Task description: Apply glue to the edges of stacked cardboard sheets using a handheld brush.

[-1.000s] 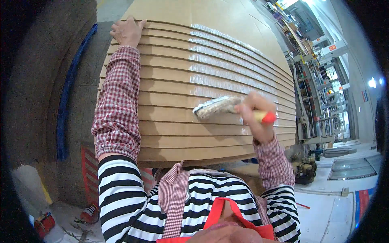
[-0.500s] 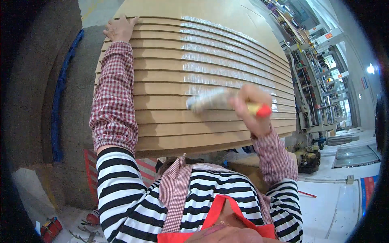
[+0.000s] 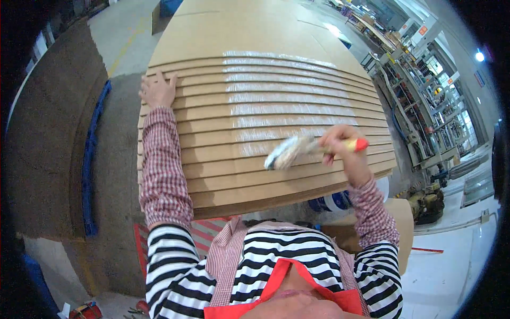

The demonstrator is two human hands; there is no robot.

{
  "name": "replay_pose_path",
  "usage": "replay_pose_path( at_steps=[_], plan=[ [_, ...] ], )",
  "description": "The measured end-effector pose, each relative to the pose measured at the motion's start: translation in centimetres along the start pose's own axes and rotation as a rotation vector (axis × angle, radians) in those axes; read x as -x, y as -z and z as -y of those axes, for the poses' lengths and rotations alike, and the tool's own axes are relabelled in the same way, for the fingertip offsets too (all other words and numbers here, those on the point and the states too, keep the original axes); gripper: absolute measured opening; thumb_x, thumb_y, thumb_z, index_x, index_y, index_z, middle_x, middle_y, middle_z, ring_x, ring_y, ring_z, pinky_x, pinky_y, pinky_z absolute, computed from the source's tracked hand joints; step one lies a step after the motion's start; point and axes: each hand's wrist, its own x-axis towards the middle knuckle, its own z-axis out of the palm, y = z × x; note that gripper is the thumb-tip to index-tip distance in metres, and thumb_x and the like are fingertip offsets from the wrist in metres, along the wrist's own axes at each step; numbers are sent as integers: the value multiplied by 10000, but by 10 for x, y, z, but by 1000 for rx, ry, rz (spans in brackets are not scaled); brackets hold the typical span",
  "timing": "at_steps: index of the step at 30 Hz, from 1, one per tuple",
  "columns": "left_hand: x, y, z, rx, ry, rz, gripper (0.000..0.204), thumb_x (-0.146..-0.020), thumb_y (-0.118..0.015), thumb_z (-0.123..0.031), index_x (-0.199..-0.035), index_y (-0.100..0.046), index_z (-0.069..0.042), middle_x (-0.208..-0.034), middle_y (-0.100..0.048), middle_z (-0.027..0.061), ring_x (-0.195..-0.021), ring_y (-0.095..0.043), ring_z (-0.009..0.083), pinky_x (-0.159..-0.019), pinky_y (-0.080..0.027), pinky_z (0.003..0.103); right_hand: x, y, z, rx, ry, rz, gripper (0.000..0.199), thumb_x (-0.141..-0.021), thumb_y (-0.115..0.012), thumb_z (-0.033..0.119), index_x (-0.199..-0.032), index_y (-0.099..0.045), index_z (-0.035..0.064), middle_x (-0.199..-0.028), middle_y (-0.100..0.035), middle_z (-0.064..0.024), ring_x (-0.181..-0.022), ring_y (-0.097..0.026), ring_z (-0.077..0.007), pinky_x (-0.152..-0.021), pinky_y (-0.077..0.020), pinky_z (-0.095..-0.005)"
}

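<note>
My right hand (image 3: 341, 142) is closed round the yellow, red-tipped handle of a wide paintbrush (image 3: 291, 151). Its pale, wet-looking bristles rest on or just above the lower rows of overlapping cardboard sheets (image 3: 212, 169); motion blur hides the exact contact. Shiny whitish wet strokes (image 3: 289, 97), like glue, cover the middle-to-right part of the upper rows, while the rows nearest me look bare brown. At the left edge of the sheets, my left hand (image 3: 158, 91) lies flat with its fingers spread, holding nothing.
Behind the rows extends a broad flat cardboard surface (image 3: 239, 26). Blue-and-white buckets (image 3: 332, 202) stand below the near right edge, beside a cardboard box (image 3: 398, 226). Machinery (image 3: 419, 106) fills the right side. A long blue bar (image 3: 95, 159) lies on the left beside a dark brown mass.
The brush has moved toward me and slightly right, and wet strokes now show on a nearer row. My left hand stays at the left edge while the whole view has shifted.
</note>
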Motion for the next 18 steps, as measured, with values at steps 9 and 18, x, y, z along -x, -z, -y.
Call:
replay_pose_path(
  at_steps=[9, 18],
  plan=[
    [8, -4, -1, 122, 99, -89, 529, -809, -508, -531, -1218, -485, -197, -1114, -528, 173, -1066, -492, 342, -866, -382, 504, -126, 61, -10, 433, 442, -151, 170, -794, -631, 117, -915, -597, 2, -828, -630, -73, -765, -617, -141, -667, -505, -271],
    [11, 7, 8, 107, 108, -38, 511, -815, -498, -534, -1197, -518, -195, -1113, -510, 188, -1061, -485, 344, -850, -393, 498, -13, 15, -30, 820, 745, 427, 187, -741, -612, 69, -926, -631, 80, -869, -638, -98, -779, -617, -248, -675, -485, -331]
  ],
)
